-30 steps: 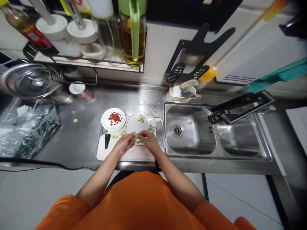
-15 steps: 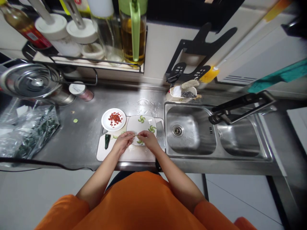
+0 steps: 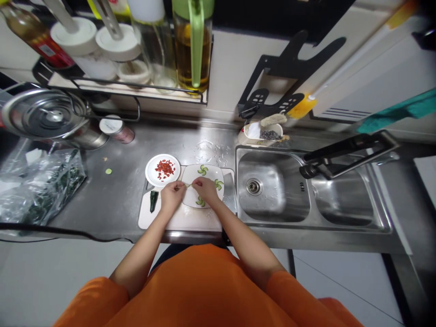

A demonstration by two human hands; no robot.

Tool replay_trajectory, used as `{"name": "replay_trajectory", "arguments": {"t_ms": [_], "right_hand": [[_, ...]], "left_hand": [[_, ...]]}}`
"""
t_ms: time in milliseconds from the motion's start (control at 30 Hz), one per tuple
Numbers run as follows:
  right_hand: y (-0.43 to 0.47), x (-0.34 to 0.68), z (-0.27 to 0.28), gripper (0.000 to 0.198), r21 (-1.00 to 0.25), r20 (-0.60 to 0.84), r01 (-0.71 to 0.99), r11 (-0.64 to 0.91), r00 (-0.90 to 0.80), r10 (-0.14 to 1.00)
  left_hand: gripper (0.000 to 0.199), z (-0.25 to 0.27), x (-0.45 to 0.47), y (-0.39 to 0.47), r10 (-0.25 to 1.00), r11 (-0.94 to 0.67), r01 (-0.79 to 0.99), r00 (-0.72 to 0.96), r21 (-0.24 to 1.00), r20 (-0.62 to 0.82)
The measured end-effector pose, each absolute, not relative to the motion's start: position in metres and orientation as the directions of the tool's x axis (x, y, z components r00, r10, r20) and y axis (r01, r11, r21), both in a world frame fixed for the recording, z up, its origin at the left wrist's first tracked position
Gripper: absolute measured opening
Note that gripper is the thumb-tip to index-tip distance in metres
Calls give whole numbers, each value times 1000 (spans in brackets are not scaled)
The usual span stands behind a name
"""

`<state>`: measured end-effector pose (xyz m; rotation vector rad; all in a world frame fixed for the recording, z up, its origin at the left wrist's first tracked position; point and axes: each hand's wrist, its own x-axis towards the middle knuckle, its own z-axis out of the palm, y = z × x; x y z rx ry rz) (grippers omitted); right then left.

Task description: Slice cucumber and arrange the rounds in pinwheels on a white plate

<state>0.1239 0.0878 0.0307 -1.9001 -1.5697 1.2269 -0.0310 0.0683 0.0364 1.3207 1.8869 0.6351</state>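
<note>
Over the left side of a white square plate (image 3: 213, 206), my fingertips meet at a small, thin cucumber slice (image 3: 187, 185). My left hand (image 3: 172, 197) pinches one end of it and my right hand (image 3: 206, 190) the other. Curved green slices form a pinwheel (image 3: 203, 170) at the plate's back, another (image 3: 218, 184) on its right and a third (image 3: 200, 201) near its front. A round white plate (image 3: 149, 175) with chopped red pieces (image 3: 165, 169) stands behind my left hand. A dark green cucumber end (image 3: 153, 200) lies to the left on the cutting board (image 3: 194, 222).
On the right is a steel double sink (image 3: 272, 186) with a black faucet (image 3: 337, 152). A plastic bag of greens (image 3: 51, 190), a lidded pot (image 3: 47, 116) and a small jar (image 3: 117, 129) occupy the left. A rack (image 3: 136, 86) of seasonings hangs above.
Both hands have shifted a little back and left over the plate, with the cucumber slice between the fingertips. The front pinwheel shows more fully. The whole view has shifted slightly.
</note>
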Motion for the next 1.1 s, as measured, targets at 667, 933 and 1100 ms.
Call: {"name": "replay_trajectory", "arguments": {"t_ms": [667,933,1100], "right_hand": [[102,107,34,16,-431,-420,883,-186,-14,908],[102,103,35,20,-407,-431,899,-160,-34,902],[101,102,35,21,-404,-420,907,-120,-67,905]], "left_hand": [[17,22,-33,76,986,153,847,-94,509,-140],[16,25,-32,74,981,179,847,-115,501,-156],[15,24,-32,73,980,186,849,-123,495,-157]]}}
